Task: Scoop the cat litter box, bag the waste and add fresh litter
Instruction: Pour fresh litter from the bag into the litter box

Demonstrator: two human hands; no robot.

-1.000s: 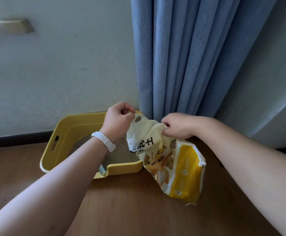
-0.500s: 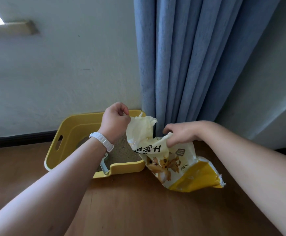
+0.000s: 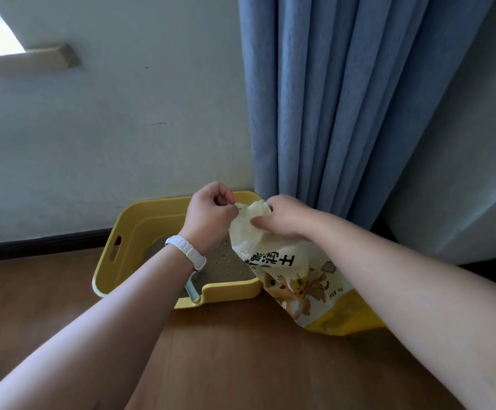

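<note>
Now gathering at the bag's crumpled mouth, both hands closer together than 0.5 s back; left hand (image 3: 211,213) pinching the top edge of the litter bag (image 3: 294,279), right hand (image 3: 282,217) clenching the same mouth just right of it. Standing tilted against the litter box's (image 3: 128,247) right end, long axis rising toward the hands, mouth leaning over the litter (image 3: 226,264); likely readying to pour left into the box
</note>
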